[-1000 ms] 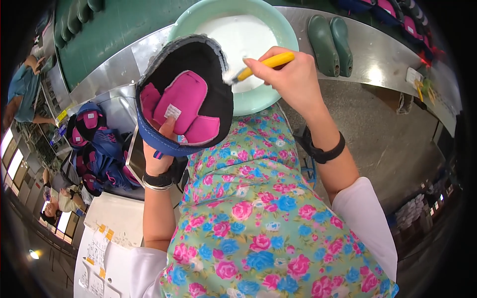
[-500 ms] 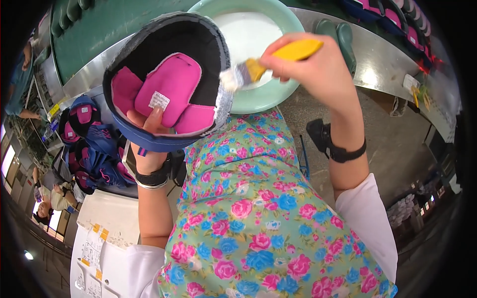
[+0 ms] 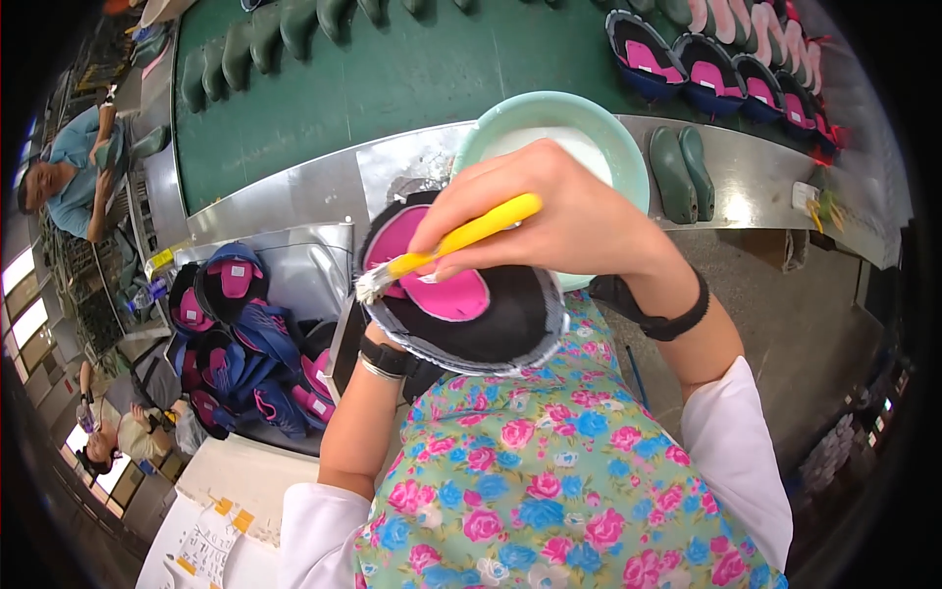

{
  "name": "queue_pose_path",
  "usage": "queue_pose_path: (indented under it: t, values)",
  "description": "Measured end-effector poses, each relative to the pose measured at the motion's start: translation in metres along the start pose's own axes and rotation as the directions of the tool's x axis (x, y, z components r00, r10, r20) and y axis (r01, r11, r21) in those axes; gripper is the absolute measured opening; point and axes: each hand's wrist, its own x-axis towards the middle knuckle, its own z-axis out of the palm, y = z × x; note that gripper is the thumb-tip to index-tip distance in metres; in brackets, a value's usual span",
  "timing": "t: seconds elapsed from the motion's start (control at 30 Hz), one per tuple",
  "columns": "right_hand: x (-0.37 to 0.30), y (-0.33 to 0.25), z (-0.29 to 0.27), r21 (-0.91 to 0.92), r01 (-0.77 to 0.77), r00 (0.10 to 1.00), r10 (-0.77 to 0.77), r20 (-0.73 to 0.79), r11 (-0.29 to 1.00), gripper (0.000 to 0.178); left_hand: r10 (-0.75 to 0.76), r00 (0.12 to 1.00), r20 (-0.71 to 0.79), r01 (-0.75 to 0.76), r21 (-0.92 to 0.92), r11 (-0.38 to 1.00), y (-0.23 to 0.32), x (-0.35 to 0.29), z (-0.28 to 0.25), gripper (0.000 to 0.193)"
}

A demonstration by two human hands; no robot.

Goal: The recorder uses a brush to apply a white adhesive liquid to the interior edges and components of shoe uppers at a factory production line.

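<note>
My left hand [image 3: 379, 338] holds a shoe upper from below; its fingers are hidden behind the upper. The shoe upper [image 3: 515, 309] is tilted with its open underside facing up, showing a black inside, a pink tongue lining and a pale, wet-looking rim. Between the fingers of my right hand [image 3: 554, 211] is a flat paintbrush [image 3: 491, 224] with a yellow handle. Its white-coated bristles touch the left part of the rim. Partly behind my right hand stands a pale green basin [image 3: 636, 177] holding white liquid.
Several blue-and-pink uppers fill a metal tray [image 3: 324, 236] at left. More uppers [image 3: 708, 79] line the far right of the green bench [image 3: 392, 88]. A pair of green shoe lasts [image 3: 675, 172] stands right of the basin. Co-workers [image 3: 74, 191] are at far left.
The brush has gone from the upper's right rim across to its left rim. The upper has turned and tipped. The view has shifted, showing more of the bench.
</note>
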Motion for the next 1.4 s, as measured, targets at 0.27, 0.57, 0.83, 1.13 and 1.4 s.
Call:
queue_pose_path:
  t: [0.27,0.57,0.83,1.13,1.4]
  values:
    - [0.004,0.019,-0.003,-0.289,-0.374,0.904,0.278,-0.324,0.881,0.017,-0.217,0.880,-0.423,0.320,0.189,0.928,0.037,-0.032,-0.023,0.039]
    - [-0.030,-0.024,-0.035,-0.308,-0.520,0.702,0.194,-0.685,0.796,0.029,0.135,0.809,-0.571,0.156,0.431,0.889,0.079,-0.003,0.017,0.061]
    - [0.001,-0.022,-0.021,-0.450,-0.143,0.939,-0.024,-0.344,0.881,0.036,0.532,0.847,0.013,-0.021,1.000,0.010,0.071,0.049,-0.016,0.040]
    - [0.007,0.047,-0.095,-0.630,-0.089,0.939,-0.145,-0.311,0.771,0.020,0.584,0.812,-0.024,-0.029,0.996,0.081,0.039,0.122,0.030,0.066]
    - [-0.030,0.218,-0.216,-0.896,-0.277,0.951,0.231,-0.205,0.348,0.018,0.913,0.165,-0.373,0.339,0.891,0.303,0.103,-0.091,-0.002,0.062]
